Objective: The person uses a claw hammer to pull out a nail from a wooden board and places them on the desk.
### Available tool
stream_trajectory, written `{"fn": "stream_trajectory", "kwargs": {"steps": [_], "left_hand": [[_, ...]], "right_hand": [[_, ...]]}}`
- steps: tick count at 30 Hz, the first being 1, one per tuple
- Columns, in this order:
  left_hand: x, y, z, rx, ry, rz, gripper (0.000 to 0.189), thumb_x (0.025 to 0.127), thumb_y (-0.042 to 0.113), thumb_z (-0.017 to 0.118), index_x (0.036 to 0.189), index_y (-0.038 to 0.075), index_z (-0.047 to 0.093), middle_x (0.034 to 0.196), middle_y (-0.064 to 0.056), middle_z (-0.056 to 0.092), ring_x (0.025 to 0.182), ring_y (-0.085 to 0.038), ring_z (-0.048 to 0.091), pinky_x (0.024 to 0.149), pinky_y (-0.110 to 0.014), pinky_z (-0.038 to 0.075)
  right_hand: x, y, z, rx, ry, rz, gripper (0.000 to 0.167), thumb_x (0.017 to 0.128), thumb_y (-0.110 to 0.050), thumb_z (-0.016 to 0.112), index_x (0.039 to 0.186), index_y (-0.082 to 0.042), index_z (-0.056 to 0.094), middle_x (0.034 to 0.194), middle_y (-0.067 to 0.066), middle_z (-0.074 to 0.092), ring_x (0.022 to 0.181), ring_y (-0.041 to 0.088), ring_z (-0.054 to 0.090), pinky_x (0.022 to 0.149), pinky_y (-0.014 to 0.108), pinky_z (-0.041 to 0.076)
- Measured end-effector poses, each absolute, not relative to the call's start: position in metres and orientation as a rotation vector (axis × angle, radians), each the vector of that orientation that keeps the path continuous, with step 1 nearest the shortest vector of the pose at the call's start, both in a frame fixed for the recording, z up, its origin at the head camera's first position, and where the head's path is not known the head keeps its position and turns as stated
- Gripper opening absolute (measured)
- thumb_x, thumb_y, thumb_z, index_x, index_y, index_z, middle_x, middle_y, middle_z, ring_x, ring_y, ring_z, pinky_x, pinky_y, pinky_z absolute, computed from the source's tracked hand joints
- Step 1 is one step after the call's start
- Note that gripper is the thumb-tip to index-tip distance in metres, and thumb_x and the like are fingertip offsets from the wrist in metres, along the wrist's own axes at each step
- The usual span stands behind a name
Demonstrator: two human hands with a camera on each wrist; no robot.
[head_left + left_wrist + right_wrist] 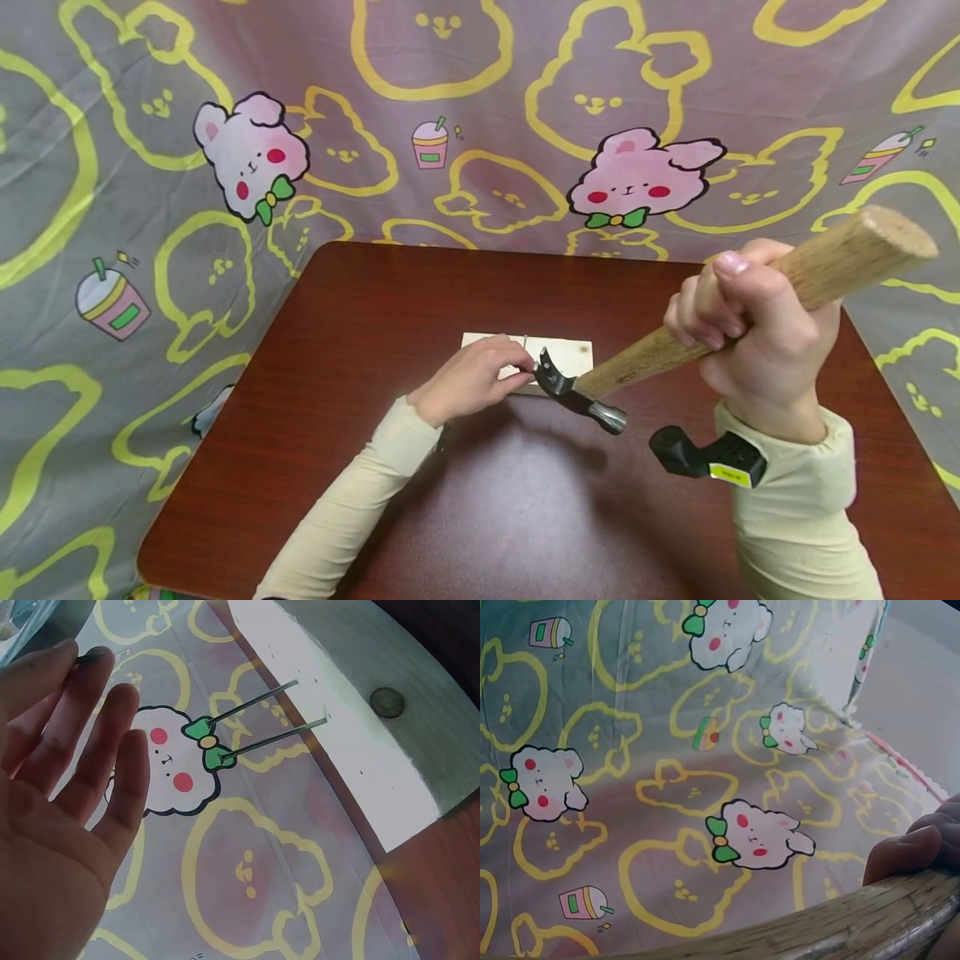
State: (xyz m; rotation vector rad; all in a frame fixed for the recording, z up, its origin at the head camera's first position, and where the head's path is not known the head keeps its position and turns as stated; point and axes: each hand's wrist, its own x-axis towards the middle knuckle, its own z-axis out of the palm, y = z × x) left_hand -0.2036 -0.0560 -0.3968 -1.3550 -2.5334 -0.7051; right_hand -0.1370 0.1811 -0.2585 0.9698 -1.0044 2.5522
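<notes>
My right hand, raised over the table's right side, grips a claw hammer by its wooden handle. The black hammer head hangs lower left, overlapping the board and the left fingertips in the head view. The handle crosses the bottom of the right wrist view. My left hand is at the pale wooden board. Between its thumb and index finger it pinches a small dark nail, mostly hidden by the fingers. Two nails stand upright in the board, side by side.
The board lies on a dark reddish-brown table with rounded corners. A patterned cloth hangs behind the table and along its sides. A black wrist camera sits on the right sleeve. The board has a round dark knot.
</notes>
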Motion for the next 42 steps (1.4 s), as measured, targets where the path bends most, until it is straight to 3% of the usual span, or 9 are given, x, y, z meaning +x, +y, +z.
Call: {"fn": "stream_trajectory", "kwargs": {"steps": [19,30,42], "left_hand": [[-0.201,-0.068,-0.402,-1.170,-2.514,-0.799,0.008,0.087,0.015,0.071,0.095,0.014,0.074,0.091,0.005,0.073,0.088,-0.009,0.066,0.082,-0.026,0.052],[-0.202,-0.116,-0.413,-0.595,-2.737,-0.884,0.012,0.087,0.017,0.071,0.094,0.009,0.073,0.083,-0.001,0.074,0.071,-0.013,0.065,0.066,-0.031,0.052],[-0.205,-0.165,-0.443,-0.173,-3.031,-0.766,0.012,0.081,0.014,0.073,0.083,0.002,0.072,0.077,-0.009,0.073,0.070,-0.021,0.067,0.067,-0.039,0.054]], "right_hand": [[-0.141,0.176,-0.268,0.944,-1.015,2.534,0.031,0.084,0.017,0.023,0.058,0.000,0.029,0.045,0.002,0.029,0.035,0.015,0.026,0.032,0.029,0.020],[-0.145,0.176,-0.270,0.888,-1.056,2.495,0.034,0.085,0.018,0.024,0.056,0.000,0.028,0.044,0.001,0.028,0.034,0.015,0.025,0.031,0.029,0.019],[-0.148,0.176,-0.274,0.831,-1.084,2.475,0.033,0.086,0.018,0.032,0.058,0.000,0.030,0.045,0.001,0.027,0.035,0.014,0.023,0.033,0.029,0.017]]}}
